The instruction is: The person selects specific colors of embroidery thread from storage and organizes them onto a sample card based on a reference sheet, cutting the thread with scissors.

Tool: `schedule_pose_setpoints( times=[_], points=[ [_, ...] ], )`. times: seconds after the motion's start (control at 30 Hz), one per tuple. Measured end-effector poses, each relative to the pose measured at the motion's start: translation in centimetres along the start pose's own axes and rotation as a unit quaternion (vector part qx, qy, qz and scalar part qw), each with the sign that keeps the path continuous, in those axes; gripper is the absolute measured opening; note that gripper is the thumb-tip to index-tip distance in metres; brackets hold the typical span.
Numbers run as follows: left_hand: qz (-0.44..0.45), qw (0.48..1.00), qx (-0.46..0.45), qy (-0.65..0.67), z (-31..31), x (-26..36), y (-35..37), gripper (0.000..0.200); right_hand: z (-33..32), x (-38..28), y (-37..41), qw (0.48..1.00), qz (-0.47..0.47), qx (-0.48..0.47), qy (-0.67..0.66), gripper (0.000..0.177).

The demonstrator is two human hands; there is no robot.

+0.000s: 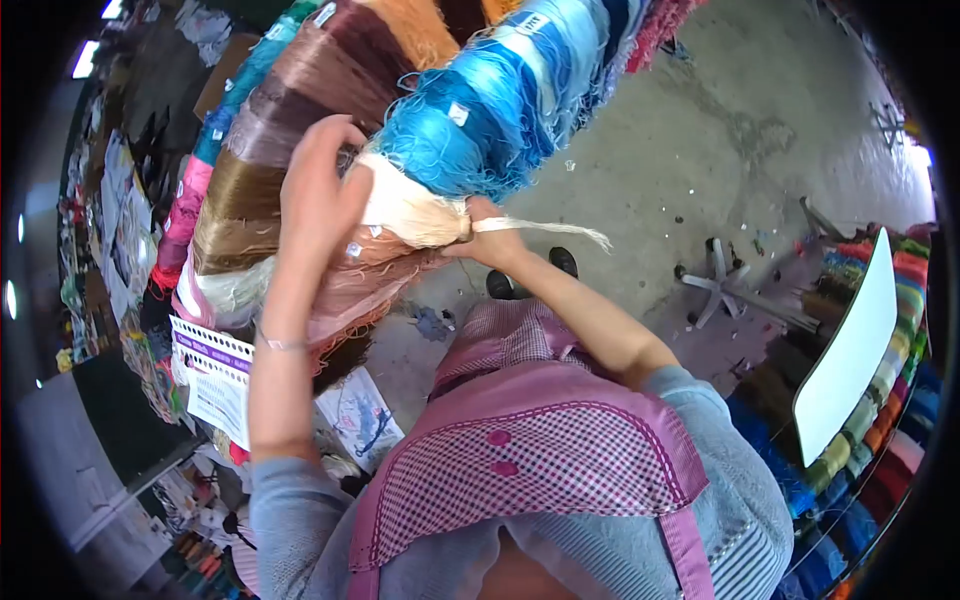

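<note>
A cream skein of thread (405,205) sticks out from a rack of hanging skeins, its end gathered to a narrow neck. My right hand (492,238) is closed around that neck, and a loose cream tail trails to the right from it. My left hand (315,190) lies over the brown and mauve skeins, thumb against the cream skein's upper left side. Its fingers are bent but apart from the thumb; their tips are partly hidden. Bright blue skeins (430,140) with small white tags hang just above, and dusty pink skeins (365,285) hang below.
A punched card with threads (215,345) and a printed sheet (360,415) are at the lower left. On the concrete floor (700,130) stands a star-shaped chair base (715,283). At right, a white board (850,350) leans by more coloured skeins (900,370).
</note>
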State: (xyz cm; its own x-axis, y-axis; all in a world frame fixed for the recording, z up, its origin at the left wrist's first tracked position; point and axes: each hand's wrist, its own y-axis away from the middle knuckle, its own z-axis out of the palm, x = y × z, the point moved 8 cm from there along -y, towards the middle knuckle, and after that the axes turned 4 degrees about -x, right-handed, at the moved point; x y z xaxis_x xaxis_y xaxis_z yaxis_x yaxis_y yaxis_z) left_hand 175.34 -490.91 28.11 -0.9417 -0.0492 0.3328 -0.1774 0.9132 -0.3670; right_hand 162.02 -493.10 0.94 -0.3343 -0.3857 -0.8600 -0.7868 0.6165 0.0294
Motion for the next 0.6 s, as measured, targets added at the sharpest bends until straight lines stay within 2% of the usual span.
schedule_pose_setpoints(
  times=[0.03, 0.07, 0.1, 0.13, 0.17, 0.23, 0.27, 0.33, 0.37, 0.4, 0.47, 0.5, 0.57, 0.6],
  points=[
    [-0.019, 0.999, 0.034, 0.012, -0.9, 1.8, 0.2, 0.010, 0.1, -0.4, -0.1, 0.997, 0.045, -0.059, -0.026, 0.056],
    [-0.064, 0.996, 0.015, 0.060, -0.4, 2.8, 1.8, 0.010, 0.7, 0.8, 0.0, 0.997, 0.050, -0.052, -0.031, 0.056],
    [-0.113, 0.988, -0.005, 0.107, 0.2, 3.6, 4.0, 0.011, 1.9, 2.9, 0.2, 0.997, 0.070, -0.032, -0.020, 0.048],
    [-0.104, 0.980, -0.063, 0.155, 1.7, 5.3, 6.1, 0.011, 2.5, 4.4, 0.4, 0.996, 0.089, -0.014, -0.008, 0.041],
    [-0.071, 0.972, -0.101, 0.199, 4.2, 5.5, 8.6, 0.007, 0.6, 4.0, 1.6, 0.997, 0.047, 0.054, 0.015, 0.033],
    [-0.237, 0.895, -0.315, 0.206, 10.8, 3.3, 14.2, 0.015, 0.0, 7.2, 2.6, 0.991, -0.019, 0.105, 0.075, 0.029],
    [-0.239, 0.893, -0.320, 0.207, 12.8, 2.5, 15.9, 0.015, -2.5, 7.2, 3.6, 0.981, -0.008, 0.194, 0.000, 0.031],
    [-0.134, 0.967, -0.135, 0.168, 14.1, 1.1, 16.2, 0.026, -2.8, 9.5, 2.8, 0.976, 0.019, 0.136, -0.169, 0.029],
    [-0.136, 0.966, -0.136, 0.172, 15.7, 0.1, 16.7, 0.026, -4.3, 7.3, 2.8, 0.934, 0.066, 0.062, -0.347, 0.028],
    [-0.109, 0.977, -0.135, 0.124, 17.0, -0.5, 16.6, 0.030, -4.3, 7.5, 2.8, 0.935, 0.068, 0.061, -0.344, 0.028],
    [-0.082, 0.985, -0.128, 0.076, 19.4, -1.9, 16.1, 0.034, -4.3, 8.5, 1.8, 0.974, 0.091, 0.035, -0.207, 0.042],
    [-0.069, 0.988, -0.125, 0.051, 20.5, -2.4, 16.1, 0.035, -3.3, 9.2, 1.7, 0.976, 0.081, 0.020, -0.201, 0.062],
    [-0.025, 0.993, -0.116, -0.013, 23.8, -4.7, 16.8, 0.036, -1.4, 8.3, 1.7, 0.993, 0.042, -0.009, -0.112, 0.073],
    [-0.026, 0.993, -0.117, -0.013, 24.3, -5.8, 17.3, 0.036, 0.5, 8.3, 1.6, 0.990, 0.065, -0.066, -0.109, 0.086]
  ],
)
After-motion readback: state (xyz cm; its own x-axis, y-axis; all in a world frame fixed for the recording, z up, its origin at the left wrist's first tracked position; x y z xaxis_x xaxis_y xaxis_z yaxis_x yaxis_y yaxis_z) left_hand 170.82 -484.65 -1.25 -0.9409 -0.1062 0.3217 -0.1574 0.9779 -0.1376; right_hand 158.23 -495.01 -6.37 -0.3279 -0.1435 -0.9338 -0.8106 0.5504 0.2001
